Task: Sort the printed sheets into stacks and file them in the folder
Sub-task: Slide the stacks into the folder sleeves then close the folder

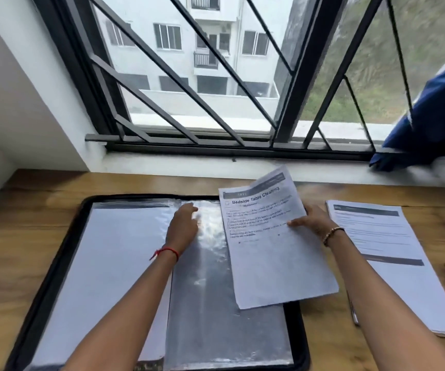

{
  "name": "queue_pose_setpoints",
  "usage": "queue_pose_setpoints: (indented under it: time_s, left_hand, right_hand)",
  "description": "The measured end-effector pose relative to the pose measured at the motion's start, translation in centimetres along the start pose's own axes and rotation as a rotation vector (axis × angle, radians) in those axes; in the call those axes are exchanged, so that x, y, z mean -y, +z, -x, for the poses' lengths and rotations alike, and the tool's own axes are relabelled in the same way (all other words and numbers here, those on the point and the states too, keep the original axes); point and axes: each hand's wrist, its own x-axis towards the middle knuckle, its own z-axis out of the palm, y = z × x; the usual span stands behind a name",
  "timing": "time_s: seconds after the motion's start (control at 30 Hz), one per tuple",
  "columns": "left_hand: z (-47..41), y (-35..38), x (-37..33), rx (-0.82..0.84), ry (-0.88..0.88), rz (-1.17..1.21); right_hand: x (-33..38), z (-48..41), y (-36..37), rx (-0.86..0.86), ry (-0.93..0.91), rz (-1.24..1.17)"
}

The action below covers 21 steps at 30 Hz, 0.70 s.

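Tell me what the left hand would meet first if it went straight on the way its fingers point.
Likely the folder's black far rim, just beyond the clear sleeve the left hand rests on; depth is unclear.

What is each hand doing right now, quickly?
Left hand: on the clear sleeve; pinching or only touching, cannot tell.
Right hand: holding the printed sheet by its right edge.

Bright daylight comes in through the window (189,76) ahead. It glares white on the plastic sleeve (208,231). Wide-angle distortion bends the edges, and the blue cloth (435,121) at right is blurred.
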Motion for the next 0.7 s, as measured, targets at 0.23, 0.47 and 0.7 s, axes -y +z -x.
queue_pose_setpoints:
  time_s: [0.23, 0.47, 0.7]
  left_hand:
    - [-2.2, -0.4, 0.7, 0.011, 0.15, -0.088]
    - [-3.9, -0.6, 1.1, -0.037, 0.263, -0.121]
    - [-4.4, -0.7, 1.3, -0.104, 0.31, -0.116]
  right_hand:
    - [-0.1, -2.2, -0.7, -0.059, -0.01, -0.131]
    - [-0.7, -3.2, -0.7, -0.052, -0.04, -0.541]
    - [1.8, -3.9, 0.2, -0.084, -0.173, -0.688]
